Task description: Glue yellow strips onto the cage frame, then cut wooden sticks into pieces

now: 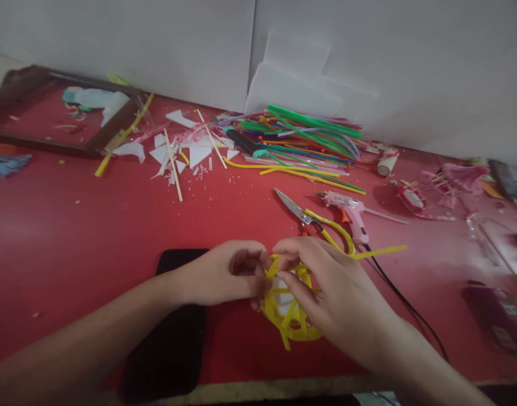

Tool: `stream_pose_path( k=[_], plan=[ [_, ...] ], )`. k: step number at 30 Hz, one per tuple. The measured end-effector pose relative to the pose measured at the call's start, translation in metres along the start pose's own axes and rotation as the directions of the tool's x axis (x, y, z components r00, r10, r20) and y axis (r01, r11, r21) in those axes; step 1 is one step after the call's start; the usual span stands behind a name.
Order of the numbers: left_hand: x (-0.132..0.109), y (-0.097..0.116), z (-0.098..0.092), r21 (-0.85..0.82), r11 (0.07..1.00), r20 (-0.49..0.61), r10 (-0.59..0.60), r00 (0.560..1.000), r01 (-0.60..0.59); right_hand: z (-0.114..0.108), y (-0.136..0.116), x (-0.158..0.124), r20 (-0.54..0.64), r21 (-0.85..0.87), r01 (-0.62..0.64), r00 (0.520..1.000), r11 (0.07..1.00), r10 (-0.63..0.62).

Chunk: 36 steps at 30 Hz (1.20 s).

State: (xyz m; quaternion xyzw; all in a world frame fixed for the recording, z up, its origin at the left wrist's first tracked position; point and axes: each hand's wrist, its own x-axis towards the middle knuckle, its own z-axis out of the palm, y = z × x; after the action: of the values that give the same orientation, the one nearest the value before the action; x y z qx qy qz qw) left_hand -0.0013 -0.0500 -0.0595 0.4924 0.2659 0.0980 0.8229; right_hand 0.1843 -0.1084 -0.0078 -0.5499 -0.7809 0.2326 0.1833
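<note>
Both my hands meet over a small woven shape of yellow straws [288, 321] near the front of the red table [72, 237]. My left hand [224, 273] is closed, pinching the shape's left edge. My right hand [326, 282] is closed too, its fingers gripping the yellow strips from above and the right. A loose yellow straw end [380, 251] sticks out to the right past my right hand. The middle of the shape is partly hidden by my fingers.
Scissors with yellow handles [313, 220] and a pink glue gun [353, 214] with a black cord lie just beyond my hands. A pile of coloured straws [300, 138] and white paper scraps [186, 149] lie farther back. A black phone [169, 332] lies under my left forearm. A wooden tray [51, 113] sits at the far left.
</note>
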Motion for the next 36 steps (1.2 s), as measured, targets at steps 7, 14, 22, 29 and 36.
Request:
stream_pose_path(
  k=[7,14,22,29,36],
  plan=[
    [0.001,-0.003,-0.001,-0.035,0.999,0.031,-0.009,0.999,0.01,-0.002,0.001,-0.002,-0.004,-0.028,0.009,1.0,1.0,-0.009],
    [0.001,0.0,-0.002,-0.01,1.0,0.005,0.002,1.0,-0.002,-0.002,0.002,-0.002,-0.007,-0.022,0.0,1.0,1.0,0.0],
    [0.0,0.0,0.001,0.035,0.999,-0.018,0.014,1.0,-0.013,-0.002,-0.002,-0.002,0.005,-0.012,-0.027,1.0,1.0,0.027],
    [-0.002,0.001,0.005,0.093,0.996,-0.121,0.027,0.992,-0.016,0.001,-0.002,0.001,-0.017,-0.041,-0.015,1.0,0.999,0.015],
    [-0.002,0.007,0.004,0.113,0.993,-0.24,0.0,0.971,0.028,0.002,0.001,0.004,-0.051,-0.086,-0.016,0.999,0.996,0.012]
  ],
)
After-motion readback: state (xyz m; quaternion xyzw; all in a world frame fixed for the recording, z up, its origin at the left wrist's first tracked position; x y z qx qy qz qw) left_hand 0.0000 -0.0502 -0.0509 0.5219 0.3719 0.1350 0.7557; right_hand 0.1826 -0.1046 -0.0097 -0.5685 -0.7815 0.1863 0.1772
